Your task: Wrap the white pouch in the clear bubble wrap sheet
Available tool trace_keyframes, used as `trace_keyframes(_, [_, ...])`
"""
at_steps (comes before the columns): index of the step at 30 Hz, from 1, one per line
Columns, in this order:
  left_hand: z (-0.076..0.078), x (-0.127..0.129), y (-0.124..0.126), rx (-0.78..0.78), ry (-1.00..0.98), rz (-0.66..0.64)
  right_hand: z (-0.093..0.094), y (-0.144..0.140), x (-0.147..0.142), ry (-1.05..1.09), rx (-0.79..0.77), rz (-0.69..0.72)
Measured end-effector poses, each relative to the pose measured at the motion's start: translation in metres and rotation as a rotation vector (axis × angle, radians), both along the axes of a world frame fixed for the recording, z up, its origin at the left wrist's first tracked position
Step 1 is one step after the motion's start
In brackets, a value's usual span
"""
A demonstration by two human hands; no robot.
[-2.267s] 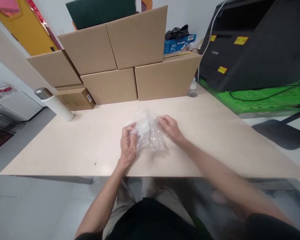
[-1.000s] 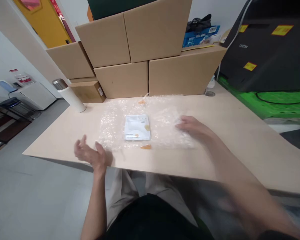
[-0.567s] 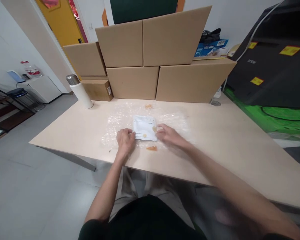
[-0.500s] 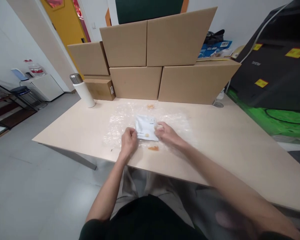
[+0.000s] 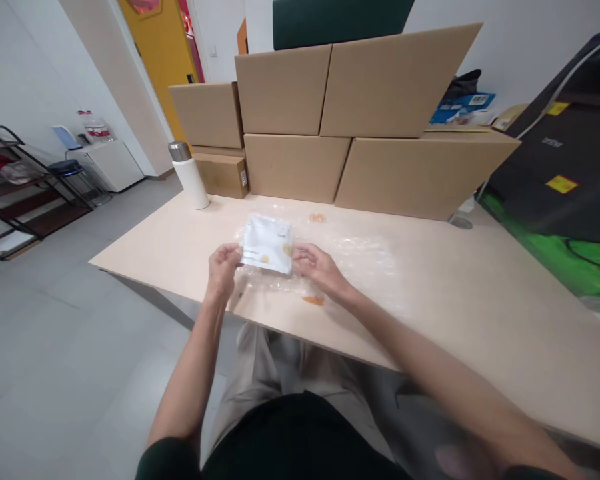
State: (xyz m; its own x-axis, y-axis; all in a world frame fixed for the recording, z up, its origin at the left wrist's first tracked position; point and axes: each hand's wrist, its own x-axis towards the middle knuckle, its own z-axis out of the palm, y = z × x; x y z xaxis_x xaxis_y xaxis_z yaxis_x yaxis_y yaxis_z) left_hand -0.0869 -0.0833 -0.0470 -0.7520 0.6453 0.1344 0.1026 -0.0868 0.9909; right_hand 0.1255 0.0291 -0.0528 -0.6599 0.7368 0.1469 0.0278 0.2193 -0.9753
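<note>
A flat white sachet (image 5: 266,248) with small yellow round marks and fine print is raised a little above the table, its front tilted towards me. My left hand (image 5: 223,268) pinches its lower left edge between thumb and fingers. By the sachet's right edge is my right hand (image 5: 321,270), its fingers loosely bent and apart, the tips close to or just touching that edge. Below lies a sheet of clear bubble wrap (image 5: 365,257) spread on the table. Two amber patches show there: one behind (image 5: 317,218), and an orange strip (image 5: 313,301) near the front edge.
Cardboard boxes (image 5: 295,167) stand stacked along the back of the pale wooden table (image 5: 480,300). A white bottle with a metal cap (image 5: 191,179) stands at the back left. On the right is a large black covered object (image 5: 555,153) above something green.
The sachet has been lifted off the bubble wrap and shifted left, held in my left hand. My right hand has moved along with it. The view has turned slightly.
</note>
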Motion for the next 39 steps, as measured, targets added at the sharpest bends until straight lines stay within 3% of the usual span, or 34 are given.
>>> trace_keyframes(4, [-0.010, -0.038, -0.013, -0.235, 0.129, 0.069, -0.005, -0.005, -0.015, -0.122, 0.152, -0.019])
trace_keyframes(7, [-0.016, -0.050, -0.019, -0.368, 0.237, 0.078, -0.006, -0.012, -0.024, -0.210, 0.311, 0.007])
trace_keyframes(15, [-0.011, -0.051, -0.010, -0.628, 0.547, 0.020, -0.010, -0.024, -0.054, -0.271, 0.740, 0.096])
trace_keyframes(22, [-0.009, -0.049, -0.004, -0.735, 0.676, -0.029, -0.009, -0.024, -0.064, -0.351, 0.838, 0.100])
trace_keyframes(25, [-0.007, -0.047, 0.000, -0.790, 0.707, 0.008, -0.008, -0.025, -0.066, -0.399, 0.882, 0.111])
trace_keyframes(29, [-0.003, -0.048, 0.004, -0.854, 0.707, 0.084, -0.007, -0.029, -0.073, -0.561, 0.870, 0.143])
trace_keyframes(33, [0.005, -0.052, 0.004, -0.845, 0.637, 0.038, -0.006, -0.033, -0.078, -0.628, 0.794, 0.129])
trace_keyframes(36, [0.016, -0.044, 0.000, -0.759, 0.620, -0.012, -0.004, -0.032, -0.075, -0.567, 0.692, 0.112])
trace_keyframes(39, [0.030, -0.018, -0.002, -0.522, 0.555, -0.090, -0.001, -0.027, -0.064, -0.388, 0.470, 0.108])
